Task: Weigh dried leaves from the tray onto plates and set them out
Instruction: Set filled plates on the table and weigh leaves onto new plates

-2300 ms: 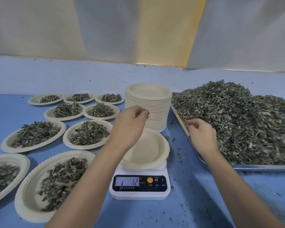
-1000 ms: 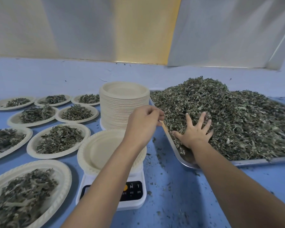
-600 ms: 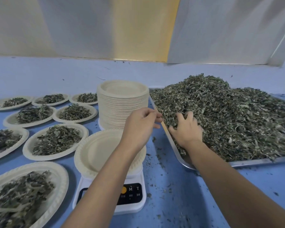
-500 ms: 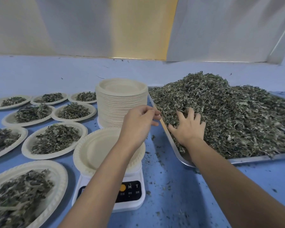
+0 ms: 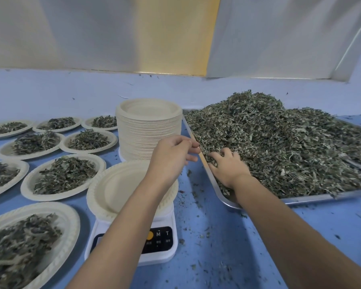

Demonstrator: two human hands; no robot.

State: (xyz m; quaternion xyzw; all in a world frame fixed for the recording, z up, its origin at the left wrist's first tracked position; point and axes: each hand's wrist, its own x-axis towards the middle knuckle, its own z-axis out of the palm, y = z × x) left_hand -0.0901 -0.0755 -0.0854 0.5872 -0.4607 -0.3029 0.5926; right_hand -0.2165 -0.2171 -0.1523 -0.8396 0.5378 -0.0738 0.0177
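Filled plates: eight visible, set out left. Empty plate: on scale, awaiting leaves. Dried leaves: heaped on tray, my right hand clutching a handful. My left hand: loosely curled above the plate, holding nothing. Tall plate stack: unused.

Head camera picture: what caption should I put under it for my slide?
Right hand digs into dried leaves on the tray; an empty plate sits on the scale, left hand hovering nearby.
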